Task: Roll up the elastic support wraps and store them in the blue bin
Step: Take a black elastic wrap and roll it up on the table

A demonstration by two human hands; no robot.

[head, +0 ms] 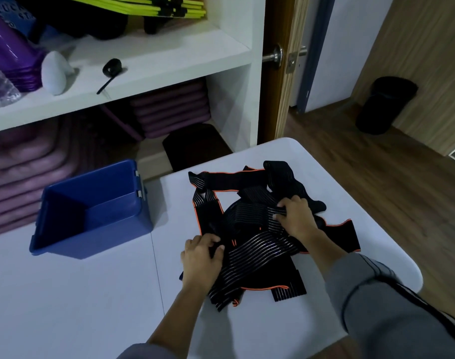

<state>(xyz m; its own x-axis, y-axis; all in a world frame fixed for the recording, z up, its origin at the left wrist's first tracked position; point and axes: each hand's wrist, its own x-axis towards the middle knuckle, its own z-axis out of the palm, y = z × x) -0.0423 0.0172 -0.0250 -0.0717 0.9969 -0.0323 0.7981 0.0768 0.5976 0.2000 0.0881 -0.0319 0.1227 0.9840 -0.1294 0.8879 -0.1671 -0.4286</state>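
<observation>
Both hands, left hand (201, 257) and right hand (293, 216), grip tangled elastic wraps (255, 244) near the table's (91, 307) right edge; the blue bin (91, 211) stands left.

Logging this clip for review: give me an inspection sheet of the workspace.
Surface: white table.
Job's things: wraps tangled in one pile, unrolled; bin left of them, empty.
Clutter: white egg-shaped thing, black tape on shelf.
Grips: left hand grips a wrap at pile's left edge; right hand pinches one on top.
Cables: nothing seen.
Surroundings: purple mats under shelf, door, dark can on floor.
</observation>
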